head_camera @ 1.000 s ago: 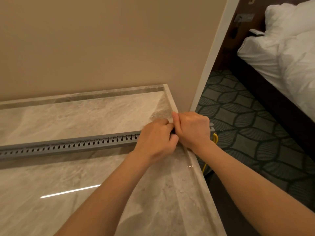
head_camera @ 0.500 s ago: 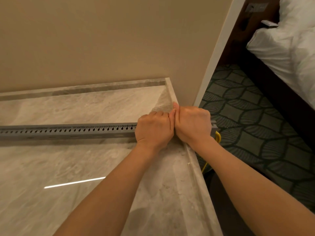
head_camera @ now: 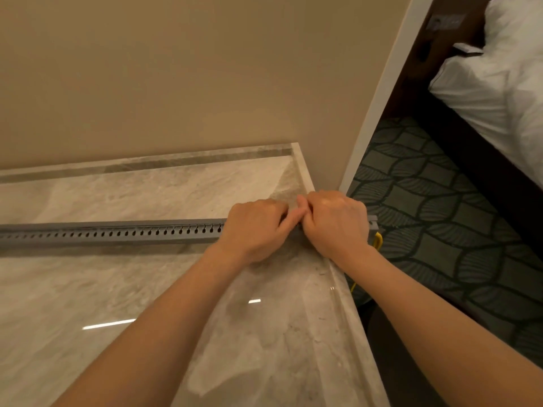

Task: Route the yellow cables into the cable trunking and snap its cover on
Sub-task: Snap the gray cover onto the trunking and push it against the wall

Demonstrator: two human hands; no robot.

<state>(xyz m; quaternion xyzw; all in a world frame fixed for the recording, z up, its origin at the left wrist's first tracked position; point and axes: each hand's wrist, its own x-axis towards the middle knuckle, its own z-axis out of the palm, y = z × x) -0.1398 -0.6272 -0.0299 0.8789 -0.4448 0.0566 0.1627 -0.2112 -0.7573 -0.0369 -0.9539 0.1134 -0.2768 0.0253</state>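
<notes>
**Marble counter (head_camera: 147, 289): both hands at trunking end**

Fingers of both hands curl down over the grey cable trunking (head_camera: 117, 232) nr its R end. L hand (head_camera: 252, 230) & R hand (head_camera: 338, 224) sit side by side, touching. Trunking lies flat across the counter, slotted side twd cam, R tip past the counter edge. A yellow cable (head_camera: 378, 240) loops out below that tip, over patterned carpet (head_camera: 440, 230). Beige wall (head_camera: 176, 83) behind, bed (head_camera: 499, 83) far R.

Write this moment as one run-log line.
left hand: grips trunking | right hand: grips trunking end | yellow cable: hangs below trunking end
</notes>
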